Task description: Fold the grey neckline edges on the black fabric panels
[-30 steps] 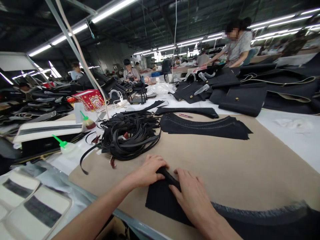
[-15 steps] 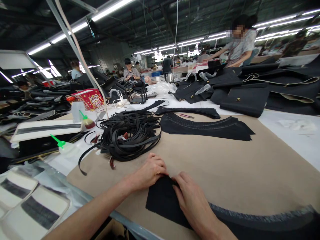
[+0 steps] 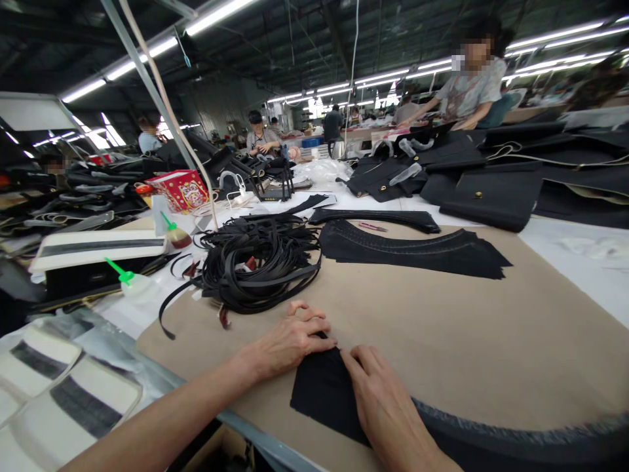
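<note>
A black curved fabric panel (image 3: 324, 390) lies on brown paper close in front of me, its long tail sweeping off to the lower right with a rough, mottled grey edge. My left hand (image 3: 297, 337) has its fingertips pressed on the panel's top edge near the short end. Just to the right, my right hand (image 3: 386, 400) pinches the same edge between thumb and forefinger, and its palm covers part of the panel. The two sets of fingertips are close together but apart. What lies under the fingertips is hidden.
A coiled heap of black straps (image 3: 260, 275) sits beyond my left hand. Stacked curved black panels (image 3: 413, 252) and pink-handled snips (image 3: 372, 227) lie farther back. Green-nozzled bottles (image 3: 132, 282) stand left. Black bag pieces (image 3: 491, 190) fill the back right, where a co-worker (image 3: 472, 85) stands.
My left fingers have spread a little along the panel's edge. My right fingertips have shifted slightly on the same edge. The whole view has moved slightly.
</note>
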Demonstrator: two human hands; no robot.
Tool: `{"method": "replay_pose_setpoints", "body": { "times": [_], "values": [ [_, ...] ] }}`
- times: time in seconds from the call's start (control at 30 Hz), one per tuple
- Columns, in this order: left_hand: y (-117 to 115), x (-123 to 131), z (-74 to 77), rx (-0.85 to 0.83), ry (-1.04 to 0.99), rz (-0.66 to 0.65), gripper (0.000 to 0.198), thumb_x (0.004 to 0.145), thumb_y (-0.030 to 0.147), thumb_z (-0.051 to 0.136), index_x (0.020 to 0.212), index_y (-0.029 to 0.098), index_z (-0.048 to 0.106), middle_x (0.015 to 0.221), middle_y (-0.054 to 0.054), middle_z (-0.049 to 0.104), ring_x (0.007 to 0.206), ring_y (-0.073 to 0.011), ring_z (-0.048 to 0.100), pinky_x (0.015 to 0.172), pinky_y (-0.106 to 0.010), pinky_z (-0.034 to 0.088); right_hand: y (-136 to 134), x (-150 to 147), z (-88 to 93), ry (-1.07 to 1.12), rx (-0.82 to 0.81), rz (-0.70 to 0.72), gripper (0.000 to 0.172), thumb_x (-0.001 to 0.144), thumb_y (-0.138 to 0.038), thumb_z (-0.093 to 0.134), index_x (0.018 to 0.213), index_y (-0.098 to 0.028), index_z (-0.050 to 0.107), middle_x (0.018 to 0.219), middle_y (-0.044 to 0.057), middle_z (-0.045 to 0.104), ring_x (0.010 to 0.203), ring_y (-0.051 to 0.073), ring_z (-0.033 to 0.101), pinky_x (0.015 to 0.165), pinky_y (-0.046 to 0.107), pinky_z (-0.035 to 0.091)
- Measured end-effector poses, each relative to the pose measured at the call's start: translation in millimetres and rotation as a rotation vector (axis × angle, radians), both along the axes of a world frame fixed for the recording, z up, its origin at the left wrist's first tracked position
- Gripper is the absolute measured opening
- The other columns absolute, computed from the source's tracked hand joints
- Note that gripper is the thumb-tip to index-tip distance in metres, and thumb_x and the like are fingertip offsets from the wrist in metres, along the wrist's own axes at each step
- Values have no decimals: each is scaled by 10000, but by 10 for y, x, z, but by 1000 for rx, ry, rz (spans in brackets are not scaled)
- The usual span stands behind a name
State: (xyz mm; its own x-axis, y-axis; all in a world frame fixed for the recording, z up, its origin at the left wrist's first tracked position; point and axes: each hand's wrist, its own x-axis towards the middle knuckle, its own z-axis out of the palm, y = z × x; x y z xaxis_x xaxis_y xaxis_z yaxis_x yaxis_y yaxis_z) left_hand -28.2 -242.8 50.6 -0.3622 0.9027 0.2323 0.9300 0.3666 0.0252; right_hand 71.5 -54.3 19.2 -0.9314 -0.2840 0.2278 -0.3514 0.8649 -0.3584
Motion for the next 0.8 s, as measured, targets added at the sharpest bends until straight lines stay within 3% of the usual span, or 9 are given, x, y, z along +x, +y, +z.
{"method": "replay_pose_setpoints", "body": {
  "times": [0.37,0.67,0.8],
  "values": [
    [-193,-26,-91,51,1,98,404,929,97,431,1156,377,614,1221,-7,582,1191,-205,441,992,-416,224,-23,4,-75,45,82,50,549,774,72,358,1259,-105,545,1048,116,561,937,239,512,847,379,502],
    [-258,0,-47,-1,122,75,330,962,169,449,1202,359,570,1226,-13,573,1218,-191,432,1046,-431,187,-36,7,-57,63,138,49,577,745,72,374,1270,-101,542,1059,126,561,940,246,518,848,375,508],
    [-331,-49,-64,11,176,91,284,951,134,462,1123,314,600,1205,-12,596,1218,-180,438,1040,-451,180,-38,5,-39,82,172,45,572,722,72,386,1241,-89,565,1041,128,573,920,248,529,829,369,515]
  ]
}}
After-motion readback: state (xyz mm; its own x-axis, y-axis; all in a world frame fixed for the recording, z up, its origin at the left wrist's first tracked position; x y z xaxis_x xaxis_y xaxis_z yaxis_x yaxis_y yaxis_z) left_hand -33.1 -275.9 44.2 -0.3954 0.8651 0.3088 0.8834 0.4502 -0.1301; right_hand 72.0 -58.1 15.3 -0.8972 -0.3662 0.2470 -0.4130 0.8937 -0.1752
